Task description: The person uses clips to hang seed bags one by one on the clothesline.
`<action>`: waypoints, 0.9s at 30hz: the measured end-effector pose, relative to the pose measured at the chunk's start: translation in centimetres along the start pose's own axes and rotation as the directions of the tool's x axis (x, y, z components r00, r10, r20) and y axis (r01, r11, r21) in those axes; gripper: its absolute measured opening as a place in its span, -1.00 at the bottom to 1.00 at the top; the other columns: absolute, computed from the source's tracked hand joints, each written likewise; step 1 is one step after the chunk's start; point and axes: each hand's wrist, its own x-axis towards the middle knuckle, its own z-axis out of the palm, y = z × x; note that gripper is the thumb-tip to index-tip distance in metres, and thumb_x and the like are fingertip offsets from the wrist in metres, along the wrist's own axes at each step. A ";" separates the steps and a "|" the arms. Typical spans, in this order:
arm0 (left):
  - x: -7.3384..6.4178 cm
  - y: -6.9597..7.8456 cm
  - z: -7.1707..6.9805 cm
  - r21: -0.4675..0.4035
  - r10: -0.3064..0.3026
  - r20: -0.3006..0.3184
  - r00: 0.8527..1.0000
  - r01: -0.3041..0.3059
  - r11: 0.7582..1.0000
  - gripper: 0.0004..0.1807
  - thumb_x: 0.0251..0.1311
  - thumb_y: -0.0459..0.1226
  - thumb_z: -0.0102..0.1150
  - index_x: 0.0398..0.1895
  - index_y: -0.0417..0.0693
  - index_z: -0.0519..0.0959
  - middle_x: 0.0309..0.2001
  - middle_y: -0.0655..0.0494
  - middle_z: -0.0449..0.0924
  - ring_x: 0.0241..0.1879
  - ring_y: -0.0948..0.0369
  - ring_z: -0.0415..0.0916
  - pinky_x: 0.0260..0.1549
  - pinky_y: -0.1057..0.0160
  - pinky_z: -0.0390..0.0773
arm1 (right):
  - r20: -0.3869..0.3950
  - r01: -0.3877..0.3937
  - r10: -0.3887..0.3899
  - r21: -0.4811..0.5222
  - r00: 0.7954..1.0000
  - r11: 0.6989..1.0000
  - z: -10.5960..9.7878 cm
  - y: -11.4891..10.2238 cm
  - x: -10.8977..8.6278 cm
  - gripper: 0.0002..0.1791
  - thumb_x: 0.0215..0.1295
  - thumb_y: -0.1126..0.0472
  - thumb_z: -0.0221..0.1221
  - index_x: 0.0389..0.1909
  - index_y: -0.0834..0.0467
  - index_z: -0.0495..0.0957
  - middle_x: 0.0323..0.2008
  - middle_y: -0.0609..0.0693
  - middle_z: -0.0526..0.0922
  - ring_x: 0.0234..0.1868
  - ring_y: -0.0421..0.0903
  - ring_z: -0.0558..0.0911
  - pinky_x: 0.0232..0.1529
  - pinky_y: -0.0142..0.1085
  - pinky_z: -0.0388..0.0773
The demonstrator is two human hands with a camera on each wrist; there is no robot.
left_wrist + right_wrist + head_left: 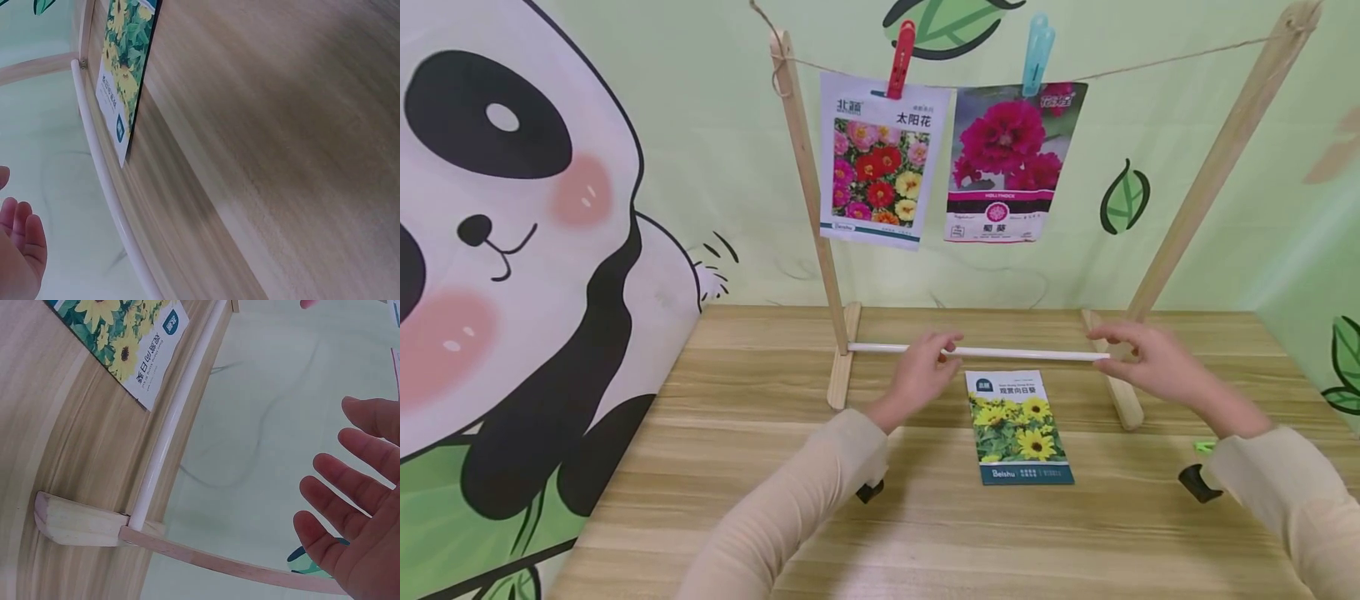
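My left hand (pixel 921 373) hovers by the white crossbar (pixel 1022 353) of a wooden stand, fingers loosely bent around nothing. My right hand (pixel 1157 367) is spread near the stand's right post (pixel 1213 183); its fingers (pixel 340 497) hold nothing in the right wrist view. Between and below the hands, a sunflower seed packet (pixel 1021 429) lies face up on the table. Above, two seed packets hang from a twine line (pixel 1172 58): a white one with mixed flowers (pixel 880 167) under a red clothespin (pixel 901 60), and a hollyhock one (pixel 1007 162) under a blue clothespin (pixel 1038 55).
A green clip (pixel 1205 447) lies on the wooden table (pixel 925 533), partly hidden by the right sleeve. The stand's left post (pixel 808 183) and feet (pixel 844 367) rise at the back. Behind is a pale green wall covering with a panda (pixel 505 208) and leaves.
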 end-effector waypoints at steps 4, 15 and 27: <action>-0.2 -0.1 0.2 0.009 -0.008 0.012 1.000 0.008 1.000 -0.55 0.09 -0.24 0.12 0.10 0.04 0.39 -0.12 0.07 0.50 -0.15 0.15 0.49 -0.30 0.39 0.48 | 0.022 -0.033 0.033 0.001 0.999 0.999 0.1 0.2 -0.3 -0.61 0.13 0.25 0.14 0.00 0.28 0.42 -0.05 0.25 0.51 -0.07 0.17 0.45 -0.20 0.06 0.44; -0.5 -0.5 1.0 0.042 0.000 0.026 1.000 -0.001 0.999 -0.56 0.07 -0.24 0.14 0.08 0.02 0.41 -0.08 0.02 0.50 -0.12 0.18 0.46 -0.20 0.31 0.49 | 0.003 -0.024 0.024 0.014 1.000 1.000 0.5 0.7 -0.8 -0.63 0.13 0.25 0.15 -0.03 0.28 0.45 -0.09 0.25 0.53 -0.11 0.15 0.48 -0.25 -0.02 0.44; -0.9 -0.8 1.8 0.046 -0.027 0.066 0.997 0.024 0.999 -0.57 0.09 -0.18 0.12 0.08 0.04 0.42 -0.08 0.07 0.49 -0.17 0.20 0.45 -0.34 0.39 0.46 | 0.044 -0.085 0.083 0.054 0.996 0.995 1.0 1.4 -1.7 -0.60 0.16 0.23 0.12 0.01 0.31 0.41 -0.03 0.32 0.47 -0.06 0.22 0.43 -0.22 0.05 0.41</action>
